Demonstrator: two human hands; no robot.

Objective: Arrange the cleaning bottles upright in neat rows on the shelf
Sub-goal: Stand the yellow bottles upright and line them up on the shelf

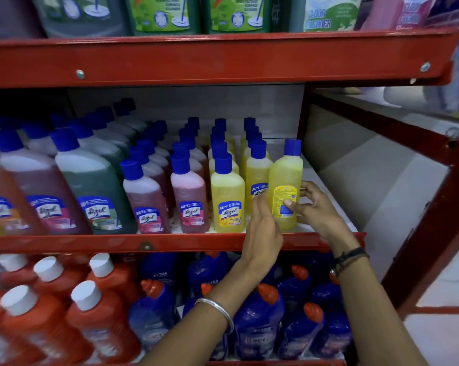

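Note:
A small yellow bottle with a blue cap stands upright at the right end of the middle shelf, its back label facing me. My right hand grips its right side, thumb on the label. My left hand is against its left side, fingers curved beside the lower body. To its left stand rows of yellow bottles, then pink bottles, all upright with blue caps and front labels out.
Larger green and red bottles fill the shelf's left. White shelf floor shows right of the held bottle, up to the red upright post. Orange bottles and dark blue bottles stand on the shelf below; big cleaner jugs above.

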